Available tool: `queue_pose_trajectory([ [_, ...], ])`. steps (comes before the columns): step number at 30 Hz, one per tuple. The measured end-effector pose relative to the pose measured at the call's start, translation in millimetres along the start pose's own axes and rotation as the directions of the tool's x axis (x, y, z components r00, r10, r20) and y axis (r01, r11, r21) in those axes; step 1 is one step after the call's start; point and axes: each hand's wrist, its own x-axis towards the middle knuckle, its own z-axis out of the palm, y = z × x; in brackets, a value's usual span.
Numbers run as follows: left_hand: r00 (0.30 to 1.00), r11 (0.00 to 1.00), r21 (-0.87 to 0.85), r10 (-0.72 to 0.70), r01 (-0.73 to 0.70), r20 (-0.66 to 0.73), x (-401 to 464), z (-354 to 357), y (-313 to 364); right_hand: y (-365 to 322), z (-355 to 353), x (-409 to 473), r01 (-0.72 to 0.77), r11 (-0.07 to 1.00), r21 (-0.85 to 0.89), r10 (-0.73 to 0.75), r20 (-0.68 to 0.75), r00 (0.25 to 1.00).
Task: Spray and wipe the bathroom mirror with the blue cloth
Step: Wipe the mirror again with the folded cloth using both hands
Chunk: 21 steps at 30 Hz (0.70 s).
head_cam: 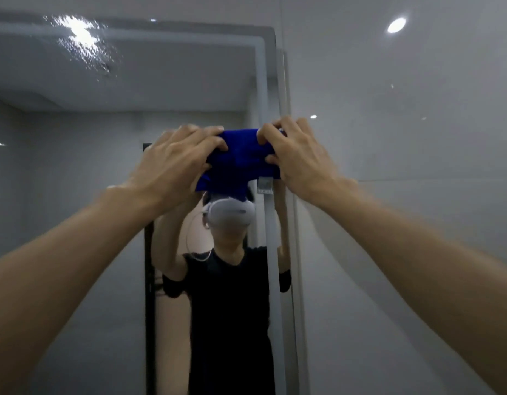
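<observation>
Both the left hand (175,158) and right hand (297,155) gripped a bunched deep-blue cloth (240,163) before the spray-flecked wall mirror (104,115).

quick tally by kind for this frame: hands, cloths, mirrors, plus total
Hands: 2, left hand and right hand, each with its grip curled on the cloth
Cloths: 1, bunched blue fabric cloth with a white tag at its lower right edge
Mirrors: 1, wall-mounted bathroom mirror, wet droplets near its top left
Total: 4
</observation>
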Motion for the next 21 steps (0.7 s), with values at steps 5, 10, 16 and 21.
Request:
queue_pose_trajectory([
  [5,0.998,0.974,0.218,-0.049,0.059,-0.05,59.0,-9.8,-23.1,10.3,-15.7,54.3,-0.035,0.993,-0.113,0.027,-0.065,0.997],
  [10,0.998,0.921,0.385,-0.041,0.06,-0.057,99.4,-15.4,-36.5,17.3,-27.1,95.3,-0.06,0.961,-0.269,0.032,-0.109,0.994],
  [16,0.994,0.892,0.45,0.003,0.047,-0.11,128.2,-7.8,-53.9,17.5,-29.3,128.4,-0.036,0.965,-0.258,0.003,-0.126,0.992],
  [21,0.991,0.906,0.406,-0.081,0.118,-0.108,143.3,-2.5,-67.7,21.8,-24.6,151.2,-0.058,0.972,-0.227,0.019,-0.168,0.986],
])
